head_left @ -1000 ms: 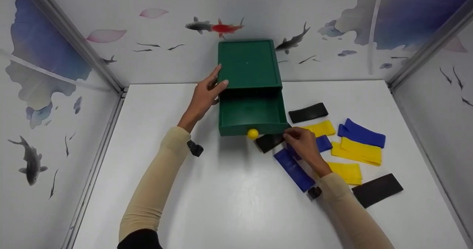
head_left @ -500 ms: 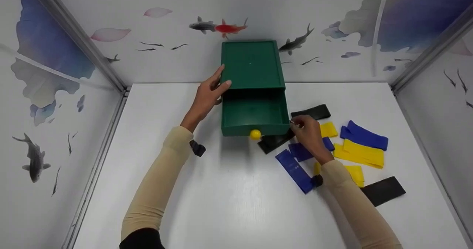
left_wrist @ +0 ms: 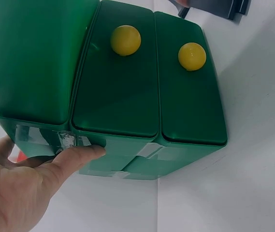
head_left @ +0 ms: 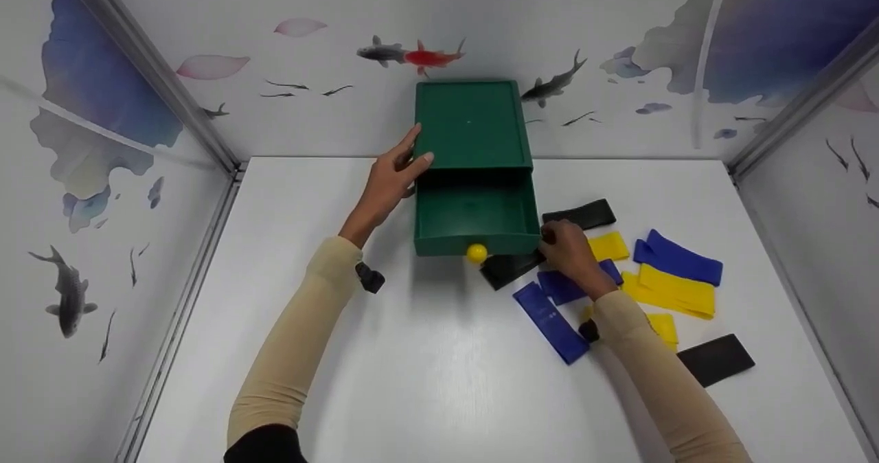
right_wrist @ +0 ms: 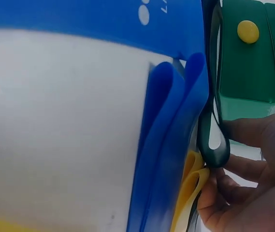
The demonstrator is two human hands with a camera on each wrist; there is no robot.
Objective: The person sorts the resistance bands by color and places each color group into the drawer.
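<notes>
A green drawer cabinet [head_left: 474, 125] stands against the back wall, its top drawer [head_left: 481, 216] pulled out, with a yellow knob [head_left: 476, 253] on the front. My left hand [head_left: 386, 187] rests along the cabinet's left side, thumb [left_wrist: 77, 157] fairly straight against it. Beside the drawer's front right corner, my right hand [head_left: 571, 251] pinches the end of a black resistance band [head_left: 508, 269]. The right wrist view shows that band's loop [right_wrist: 217, 157] at the fingertips, beside folded blue [right_wrist: 168, 125] and yellow [right_wrist: 188, 188] bands. Palm and wrist hide part of the pile in the head view.
More flat bands lie to the right on the white table [head_left: 384, 380]: blue [head_left: 680, 257], yellow [head_left: 676, 290], and black ones at the back [head_left: 584, 213] and front [head_left: 717, 358]. One blue band [head_left: 551, 322] lies nearer me. Printed walls enclose the table.
My right hand has moved slightly away from me and to the right, along the drawer's front corner, fingers more drawn in. My left hand stays on the cabinet. The head view has shifted a little.
</notes>
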